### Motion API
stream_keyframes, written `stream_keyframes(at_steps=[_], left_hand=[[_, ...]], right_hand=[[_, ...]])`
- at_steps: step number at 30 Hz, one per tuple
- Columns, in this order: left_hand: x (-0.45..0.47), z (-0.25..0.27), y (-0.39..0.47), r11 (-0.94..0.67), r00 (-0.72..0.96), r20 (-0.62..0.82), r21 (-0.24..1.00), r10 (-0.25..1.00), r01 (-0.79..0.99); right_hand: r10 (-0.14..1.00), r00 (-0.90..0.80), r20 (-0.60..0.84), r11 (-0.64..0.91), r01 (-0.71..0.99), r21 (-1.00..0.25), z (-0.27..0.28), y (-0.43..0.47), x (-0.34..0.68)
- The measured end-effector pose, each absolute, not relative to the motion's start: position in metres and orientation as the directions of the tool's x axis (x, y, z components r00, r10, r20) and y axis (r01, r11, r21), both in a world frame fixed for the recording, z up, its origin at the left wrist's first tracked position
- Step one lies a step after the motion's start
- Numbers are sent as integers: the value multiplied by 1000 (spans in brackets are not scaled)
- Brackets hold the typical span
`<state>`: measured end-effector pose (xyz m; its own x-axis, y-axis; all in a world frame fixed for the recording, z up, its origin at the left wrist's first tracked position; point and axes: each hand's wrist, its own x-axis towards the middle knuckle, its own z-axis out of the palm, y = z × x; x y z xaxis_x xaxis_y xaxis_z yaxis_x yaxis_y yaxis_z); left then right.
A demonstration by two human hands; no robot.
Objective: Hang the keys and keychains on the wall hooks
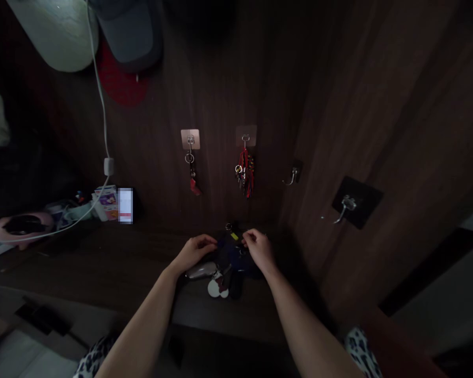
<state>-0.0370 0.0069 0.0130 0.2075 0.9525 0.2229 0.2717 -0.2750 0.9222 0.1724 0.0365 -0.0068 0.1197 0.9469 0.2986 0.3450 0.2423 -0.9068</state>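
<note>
On a dark wooden shelf, my two hands are at either side of a pile of small things. My left hand (195, 251) has its fingers bent together at the edge of a dark blue item (221, 243); what they pinch is hidden. My right hand (259, 248) is closed too, its fingertips beside a small yellow tag (234, 237), and its hold is too dark to make out. Below it lies more dark blue material (240, 260). A metal ring (228, 227) shows behind. Nearer me are a shiny greyish oblong item (201, 271) and a white round charm (213, 288).
Keys hang from a left wall hook (191, 139) and a middle wall hook (245, 138). Two bare hooks, a small hook (294, 176) and a larger hook (347, 206), stick out at right. A white cable (98, 79) hangs at left, near small boxes (107, 202) and caps (130, 42).
</note>
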Motion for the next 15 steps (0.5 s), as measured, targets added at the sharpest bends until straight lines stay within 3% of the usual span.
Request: stream_keyframes(at_steps=[7,11,15], left_hand=[[-43,18,1,-260,395,103,893,913,367],[-45,17,2,-263,415,91,887,905,379],[-48,13,5,-258,389,113,904,914,342]], right_hand=[[904,197,380,278,404,-872,0,37,184],[887,242,394,277,406,-871,-2,40,189],[896,174,408,296,450,-843,-3,39,187]])
